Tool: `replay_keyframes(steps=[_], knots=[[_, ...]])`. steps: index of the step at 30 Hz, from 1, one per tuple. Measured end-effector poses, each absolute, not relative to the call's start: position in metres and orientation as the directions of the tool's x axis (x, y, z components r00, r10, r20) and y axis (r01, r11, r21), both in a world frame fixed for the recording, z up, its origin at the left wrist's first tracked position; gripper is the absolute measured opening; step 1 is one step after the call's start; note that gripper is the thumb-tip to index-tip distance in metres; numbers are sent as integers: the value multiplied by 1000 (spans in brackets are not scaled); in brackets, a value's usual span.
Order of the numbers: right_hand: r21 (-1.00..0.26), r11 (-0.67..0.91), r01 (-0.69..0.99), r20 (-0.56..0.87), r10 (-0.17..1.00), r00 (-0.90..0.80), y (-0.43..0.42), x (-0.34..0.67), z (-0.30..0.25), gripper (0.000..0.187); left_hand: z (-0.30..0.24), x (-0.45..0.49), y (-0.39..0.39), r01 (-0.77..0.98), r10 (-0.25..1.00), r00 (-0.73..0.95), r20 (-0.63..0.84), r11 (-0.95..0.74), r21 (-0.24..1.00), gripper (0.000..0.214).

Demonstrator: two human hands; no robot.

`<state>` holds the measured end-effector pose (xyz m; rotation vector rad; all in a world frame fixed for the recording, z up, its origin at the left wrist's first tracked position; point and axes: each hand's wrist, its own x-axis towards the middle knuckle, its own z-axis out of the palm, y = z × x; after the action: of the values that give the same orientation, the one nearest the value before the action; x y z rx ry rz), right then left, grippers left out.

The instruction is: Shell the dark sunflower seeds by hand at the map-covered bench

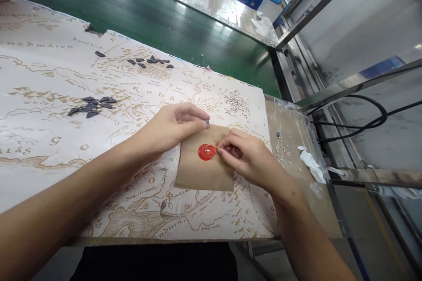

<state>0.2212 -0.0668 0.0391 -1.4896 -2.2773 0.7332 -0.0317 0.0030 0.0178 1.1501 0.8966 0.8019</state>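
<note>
A brown paper square (201, 171) lies on the map-printed table cover (49, 79). On the paper sits a small red translucent disc (206, 152). My right hand (245, 158) is closed in a pinch, its fingertips at the disc's right edge among tiny grains scattered on the paper. My left hand (171, 127) rests at the paper's top left corner, thumb and forefinger pinched on a tiny dark piece (207, 121).
Two clusters of small dark pieces (92, 106) (150, 61) lie on the map cover, and a patch of tiny grains (235, 103) to the upper right. A green conveyor belt (148, 17) runs behind. Crumpled white paper (310, 164) and black cables (362, 118) sit at right.
</note>
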Motion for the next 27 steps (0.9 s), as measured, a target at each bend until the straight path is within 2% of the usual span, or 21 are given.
replay_keyframes(steps=[5, 9, 11, 13, 19, 27], knots=[[-701, 281, 655, 91, 947, -309, -65, 220, 43, 11, 18, -32, 1, -69, 885, 443, -140, 189, 979, 23], [-920, 171, 353, 121, 980, -159, -59, 210, 44, 13, 19, -31, -1, -86, 844, 515, -150, 226, 970, 20], [-973, 108, 203, 83, 988, -129, -56, 204, 43, 20, 21, -30, -2, -110, 821, 551, -150, 250, 962, 18], [-987, 81, 140, 65, 992, -111, -53, 199, 42, 21, 22, -29, -3, -145, 817, 559, -143, 266, 953, 18], [-980, 112, 166, 97, 991, -98, -51, 193, 40, 23, 20, -30, -3, -154, 825, 544, -152, 276, 949, 22], [-966, 161, 202, 137, 982, -127, -52, 194, 41, 12, 19, -30, -3, -155, 817, 553, -161, 291, 944, 18]])
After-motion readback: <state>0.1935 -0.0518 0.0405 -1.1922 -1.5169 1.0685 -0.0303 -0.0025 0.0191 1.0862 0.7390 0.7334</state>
